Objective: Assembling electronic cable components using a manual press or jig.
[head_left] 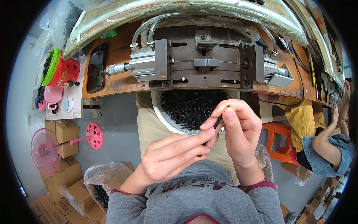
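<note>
A slim black piece (218, 121), short, rod-like and dull, is held aslant between the fingertips of both hands, its visible length running from lower left to upper right. It is held above the near side of a white basket (161, 116), in which many small black pieces (186, 106) are heaped, and below the front edge of the brown workbench (123, 85).

The left hand (166, 155) is brought in from the lower left, its back turned upward and its fingers stretched toward the upper right; the fingertips are closed on the lower part of the piece. The right hand (240, 130) is raised almost upright from a grey sleeve, its thumb straightened and its index finger arched over; the upper end is pinched between these two tips.

At the left, the left thumb cannot be clearly made out. Dark bits are seen beside the lower fingers of that hand, but whether they are separate pieces cannot be told. In the middle, both ends of the held piece are covered by fingers, and the basket's near rim is partly screened. At the far right, a co-worker (330, 145) is partly cut off by the dark lens border.
</note>
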### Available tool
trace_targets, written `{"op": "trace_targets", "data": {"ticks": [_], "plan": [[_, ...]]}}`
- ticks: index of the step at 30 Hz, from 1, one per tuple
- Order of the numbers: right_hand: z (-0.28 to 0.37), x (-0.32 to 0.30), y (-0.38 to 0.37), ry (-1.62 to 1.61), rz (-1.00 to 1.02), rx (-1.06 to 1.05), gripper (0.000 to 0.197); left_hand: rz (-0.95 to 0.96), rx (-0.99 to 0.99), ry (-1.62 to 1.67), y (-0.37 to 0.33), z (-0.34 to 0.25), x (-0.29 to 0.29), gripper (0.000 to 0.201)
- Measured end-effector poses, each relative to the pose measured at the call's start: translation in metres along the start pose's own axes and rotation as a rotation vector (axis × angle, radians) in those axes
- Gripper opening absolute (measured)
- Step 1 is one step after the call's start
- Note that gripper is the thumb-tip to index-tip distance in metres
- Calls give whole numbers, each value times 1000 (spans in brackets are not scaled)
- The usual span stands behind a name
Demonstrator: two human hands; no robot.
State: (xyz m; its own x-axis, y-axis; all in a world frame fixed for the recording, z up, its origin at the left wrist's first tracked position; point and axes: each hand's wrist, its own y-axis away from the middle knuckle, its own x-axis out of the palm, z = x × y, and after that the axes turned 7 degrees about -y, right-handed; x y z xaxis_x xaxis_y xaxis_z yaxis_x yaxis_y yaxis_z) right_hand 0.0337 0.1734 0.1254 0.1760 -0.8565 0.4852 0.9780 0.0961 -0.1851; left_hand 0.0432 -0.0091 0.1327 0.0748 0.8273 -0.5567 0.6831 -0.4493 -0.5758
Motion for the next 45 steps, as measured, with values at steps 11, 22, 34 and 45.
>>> {"op": "trace_targets", "data": {"ticks": [11, 22, 34, 45], "plan": [[1, -7, -1, -146, -23, 126, 23, -4, -2, 16, -2, 3, 3, 32], [0, -19, -4, -210, 8, 216, 15, -12, -47, 145, -1, 9, 8, 31], [-10, -1, -19, -242, 94, 295, 31, -103, -45, 129, 4, 16, -11, 30], [-17, 6, -24, -207, 102, 287, 7, -122, -163, 309, 20, 28, -10, 32]]}}
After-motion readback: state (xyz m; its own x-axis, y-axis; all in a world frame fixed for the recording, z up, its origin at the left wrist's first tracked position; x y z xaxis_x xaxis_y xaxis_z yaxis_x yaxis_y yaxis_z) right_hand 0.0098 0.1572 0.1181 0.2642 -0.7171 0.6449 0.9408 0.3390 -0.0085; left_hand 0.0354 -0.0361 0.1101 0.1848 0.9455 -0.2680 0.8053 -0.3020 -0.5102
